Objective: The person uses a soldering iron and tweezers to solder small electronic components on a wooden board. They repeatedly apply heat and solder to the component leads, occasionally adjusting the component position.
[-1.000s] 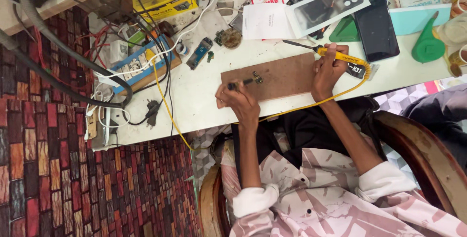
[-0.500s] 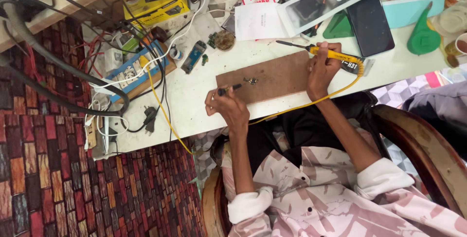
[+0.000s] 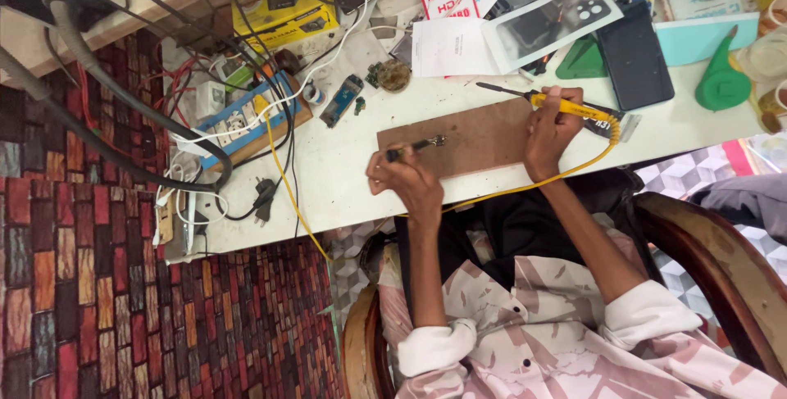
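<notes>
My left hand grips a thin dark tool near the table's front edge. The tool's tip rests on a small metal part on a brown board lying flat on the white table. My right hand sits on the board's right end, closed around a yellow-handled soldering iron. The iron's dark tip points left, above the board's far edge. A yellow cord runs from the iron along the table's front edge.
A power strip with tangled cables and a loose plug fills the table's left side. Behind the board lie a dark phone, papers, a phone back cover, a green bottle and a yellow box. A wooden chair arm is at right.
The view has shifted a little. My left hand has edged along the board's front edge with its tool. My right hand still holds the soldering iron in about the same place.
</notes>
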A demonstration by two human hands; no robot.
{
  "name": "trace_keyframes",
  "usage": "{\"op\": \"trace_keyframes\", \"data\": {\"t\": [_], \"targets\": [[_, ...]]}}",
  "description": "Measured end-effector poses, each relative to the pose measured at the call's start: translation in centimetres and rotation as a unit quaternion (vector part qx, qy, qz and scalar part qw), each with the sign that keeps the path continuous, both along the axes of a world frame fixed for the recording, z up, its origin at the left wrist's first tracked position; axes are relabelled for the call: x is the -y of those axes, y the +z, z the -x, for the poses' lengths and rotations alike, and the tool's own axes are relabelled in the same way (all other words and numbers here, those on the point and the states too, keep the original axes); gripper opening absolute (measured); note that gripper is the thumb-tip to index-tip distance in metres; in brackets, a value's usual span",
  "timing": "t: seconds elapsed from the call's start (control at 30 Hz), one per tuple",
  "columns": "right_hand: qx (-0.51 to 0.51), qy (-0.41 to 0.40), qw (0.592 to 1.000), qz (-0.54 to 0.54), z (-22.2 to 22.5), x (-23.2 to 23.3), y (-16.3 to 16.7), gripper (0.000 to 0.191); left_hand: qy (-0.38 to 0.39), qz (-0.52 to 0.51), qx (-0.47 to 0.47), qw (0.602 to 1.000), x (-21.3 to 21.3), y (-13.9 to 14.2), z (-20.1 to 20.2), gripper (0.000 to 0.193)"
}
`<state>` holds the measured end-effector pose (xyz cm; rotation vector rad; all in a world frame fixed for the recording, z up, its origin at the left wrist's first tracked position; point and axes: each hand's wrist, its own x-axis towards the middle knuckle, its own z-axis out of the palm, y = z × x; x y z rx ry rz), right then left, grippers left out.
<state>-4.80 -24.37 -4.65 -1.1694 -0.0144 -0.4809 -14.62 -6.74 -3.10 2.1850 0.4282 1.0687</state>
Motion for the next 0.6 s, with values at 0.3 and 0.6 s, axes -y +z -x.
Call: {"op": "trace_keyframes", "data": {"t": [0.3,0.6], "targets": [[-0.053,0.014,0.994,-0.095,-0.3,0.2,0.7,0.041,-0.073,-0.053,-0.053,0.995,-3.0,0.9,-2.0,0.024],[-0.098,-0.027,0.989,-0.109,-1.0,-1.8,-0.9,0.050,-0.110,0.012,-0.060,0.992,-3.8,0.0,-4.1,0.029]]}}
